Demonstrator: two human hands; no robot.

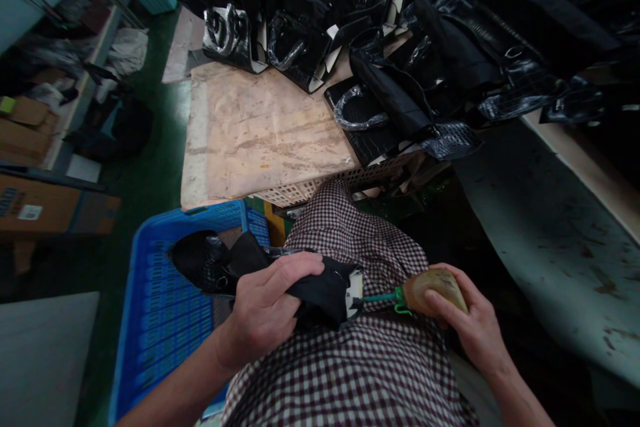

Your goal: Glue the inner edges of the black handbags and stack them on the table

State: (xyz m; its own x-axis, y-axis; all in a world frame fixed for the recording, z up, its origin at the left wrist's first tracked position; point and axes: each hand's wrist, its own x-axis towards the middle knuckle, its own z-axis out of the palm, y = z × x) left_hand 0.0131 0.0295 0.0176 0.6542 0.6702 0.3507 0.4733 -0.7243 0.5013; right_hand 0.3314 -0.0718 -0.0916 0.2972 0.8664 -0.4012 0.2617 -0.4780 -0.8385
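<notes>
My left hand (273,297) is closed around a black bag piece (320,283) above my lap, its pale, white-edged end turned to the right. More of the black material extends left of this hand, over the blue basket. In my right hand (470,317) is a glue bottle (435,288), a squeeze type with a yellowish body and a long green nozzle. The nozzle tip points left and meets or nearly meets the pale end of the piece; whether it touches, I cannot tell. Checked cloth (345,360) covers my lap beneath both hands.
A blue plastic basket (143,320) stands at my left. Ahead is a worktable (270,127) with a stained tan top, black handbags (300,47) with wrapped handles crowding its back and right. Cardboard boxes (50,207) sit on the left. A pale sheet-like surface (540,213) lies at the right.
</notes>
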